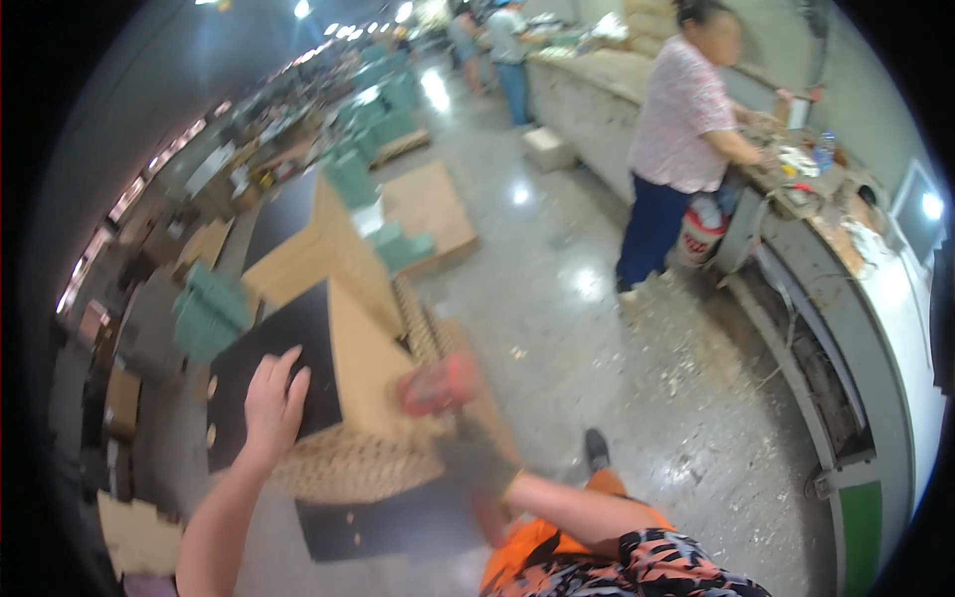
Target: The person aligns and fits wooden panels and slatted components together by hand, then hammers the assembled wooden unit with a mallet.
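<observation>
Two hands work over a tall stack [363,373] of tan cardboard sheets standing on the floor at the person's front-left: the left hand [274,398] is bare, fingers spread open, hovering at the stack's near-left top edge and gripping nothing, while the right hand [468,453], in a dark glove, is blurred, so its closure cannot be told; a blurred red thing [438,386] sits just above it. The sheets lie flat and squared, presumably to keep edges aligned. Open concrete floor [597,338] lies right of the stack, bounded by a long desk [875,328] where another person [681,139] stands.
</observation>
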